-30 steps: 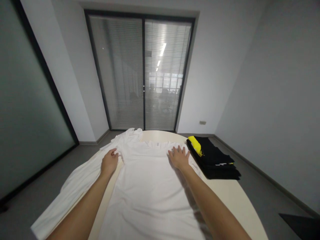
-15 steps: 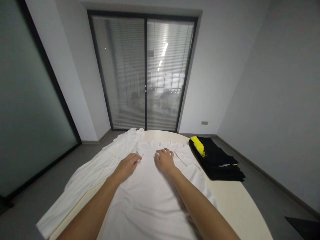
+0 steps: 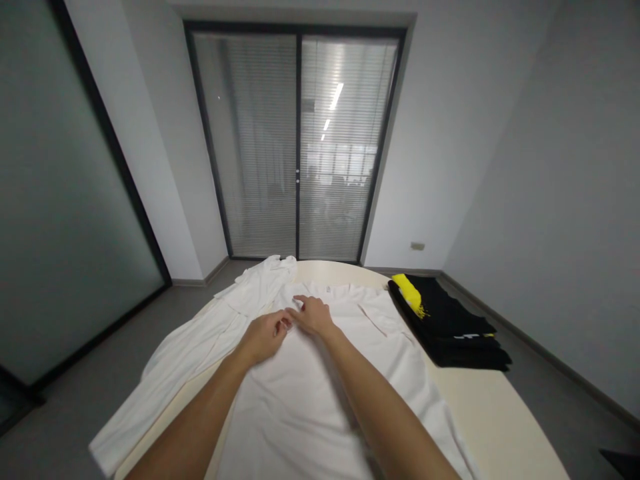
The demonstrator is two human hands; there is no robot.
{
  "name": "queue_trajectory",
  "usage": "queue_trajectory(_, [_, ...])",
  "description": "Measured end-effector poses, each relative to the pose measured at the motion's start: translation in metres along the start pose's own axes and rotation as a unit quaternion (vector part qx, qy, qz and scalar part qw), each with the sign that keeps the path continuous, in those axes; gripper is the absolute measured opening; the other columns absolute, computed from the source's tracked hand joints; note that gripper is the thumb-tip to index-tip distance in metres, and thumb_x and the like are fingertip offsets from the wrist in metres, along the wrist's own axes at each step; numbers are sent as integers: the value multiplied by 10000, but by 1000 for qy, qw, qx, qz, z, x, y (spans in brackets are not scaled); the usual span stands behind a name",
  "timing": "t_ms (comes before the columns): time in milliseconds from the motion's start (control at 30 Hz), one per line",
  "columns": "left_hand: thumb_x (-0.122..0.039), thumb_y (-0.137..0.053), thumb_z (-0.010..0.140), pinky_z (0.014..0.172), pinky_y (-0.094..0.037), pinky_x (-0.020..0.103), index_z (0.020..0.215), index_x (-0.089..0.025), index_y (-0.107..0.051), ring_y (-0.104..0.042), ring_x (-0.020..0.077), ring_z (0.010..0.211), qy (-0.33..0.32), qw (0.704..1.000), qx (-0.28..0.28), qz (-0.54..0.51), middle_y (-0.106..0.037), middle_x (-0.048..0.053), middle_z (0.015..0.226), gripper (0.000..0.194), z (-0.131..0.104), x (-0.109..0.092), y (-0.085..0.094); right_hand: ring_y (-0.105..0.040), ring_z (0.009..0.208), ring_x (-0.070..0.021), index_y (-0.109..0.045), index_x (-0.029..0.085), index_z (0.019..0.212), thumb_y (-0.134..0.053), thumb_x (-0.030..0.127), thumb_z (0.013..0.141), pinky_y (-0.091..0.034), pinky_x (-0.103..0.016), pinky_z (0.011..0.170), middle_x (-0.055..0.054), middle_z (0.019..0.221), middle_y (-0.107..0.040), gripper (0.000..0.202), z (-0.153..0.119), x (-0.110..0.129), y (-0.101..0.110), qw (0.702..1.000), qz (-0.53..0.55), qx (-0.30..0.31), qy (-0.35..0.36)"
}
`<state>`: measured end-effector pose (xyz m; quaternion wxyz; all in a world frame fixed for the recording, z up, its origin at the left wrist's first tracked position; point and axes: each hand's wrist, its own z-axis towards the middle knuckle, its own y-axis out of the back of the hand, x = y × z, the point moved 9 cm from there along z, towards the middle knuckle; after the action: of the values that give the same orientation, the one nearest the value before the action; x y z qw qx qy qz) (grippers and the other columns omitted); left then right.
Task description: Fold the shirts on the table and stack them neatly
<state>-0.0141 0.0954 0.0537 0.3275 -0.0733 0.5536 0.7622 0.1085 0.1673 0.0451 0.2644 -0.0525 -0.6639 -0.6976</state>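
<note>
2 bare hands, L hand [image 3: 265,337] & R hand [image 3: 314,315], nearly touch over the upper L part of a plain white cloth T-shirt [image 3: 300,400], spread on a cream round-edged table [image 3: 490,400]. L fingers curl; can't tell if they pinch cloth. R hand's loosely open, index out. Progress, at a guess: shirt's laid out, R-side sleeve [image 3: 387,313] looks turned inward; L side seems unfinished, lower body's creased. 1 folded black cloth stack [image 3: 435,300] w/ yellow patch sits R; loose white cloth [image 3: 200,350] lies L. Vs. 0.5 s ago: hands were apart; R hand's since come across.
</note>
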Motion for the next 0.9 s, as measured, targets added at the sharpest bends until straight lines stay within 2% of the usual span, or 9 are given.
queue_trajectory(67, [-110,-486,865,784,-465,265,1029,-248,-657,-658,163,848,58,998,-29,27,-719,1,989,274,0,17,8,-584,1103,-260,-641,305,1277,-579,602,865,-398,-363,906,-86,1163,-686,512,-1,8,-4,999,-14,7,35])
queue_trajectory(133, [-87,-509,830,800,-466,272,1065,-233,-645,-652,172,901,87,994,-37,48,-700,25,1078,308,0,31,11,-589,1088,-251,-680,275,1192,-590,499,883,-394,-347,896,-87,1140,-691,393,-2,12,-5,998,-22,4,51])
queue_trajectory(267, [-81,-583,771,855,-465,285,1096,-216,-634,-618,199,1037,80,994,-9,68,-663,54,1147,355,-2,41,9,-633,971,-201,-643,231,1174,-441,357,961,-405,-288,807,-70,1086,-714,319,-3,3,0,1000,-8,-20,21])
queue_trajectory(333, [-101,-586,792,862,-464,295,1075,-216,-635,-606,209,1052,84,992,-1,89,-660,56,1128,309,-3,43,9,-647,919,-192,-656,230,1116,-385,386,979,-409,-269,755,-59,1041,-727,342,-3,-6,4,1000,5,-24,-7])
queue_trajectory(467, [-120,-552,841,856,-455,320,942,-216,-637,-597,223,1013,101,988,-8,114,-666,57,1031,163,-3,44,12,-665,892,-232,-699,205,856,-348,527,973,-427,-300,755,-95,924,-741,490,-1,-22,8,998,3,-20,-55])
queue_trajectory(533, [-110,-544,844,844,-450,319,912,-219,-628,-591,226,1004,104,987,-10,118,-665,53,1008,154,-2,44,13,-668,913,-242,-698,201,914,-388,517,960,-437,-314,771,-108,960,-742,445,4,-26,8,997,-2,-26,-73])
queue_trajectory(633, [-91,-539,838,835,-445,305,902,-221,-609,-595,216,987,104,987,-8,119,-660,43,989,162,-2,45,13,-666,966,-227,-656,209,1119,-480,414,929,-449,-303,789,-98,1053,-737,331,14,-25,4,996,0,-28,-87])
queue_trajectory(733, [-77,-534,833,832,-441,288,900,-221,-591,-606,201,966,105,987,-7,118,-649,35,976,169,-2,48,13,-649,1035,-208,-614,242,1237,-511,318,913,-453,-296,843,-68,1101,-732,349,25,-15,-4,997,3,-23,-76])
queue_trajectory(900, [-81,-523,850,792,-433,287,933,-225,-564,-614,204,937,117,986,-9,117,-654,31,970,171,-4,52,14,-613,1137,-204,-685,289,1188,-478,158,891,-452,-307,929,-33,1197,-705,384,41,1,-20,999,-1,-7,-37])
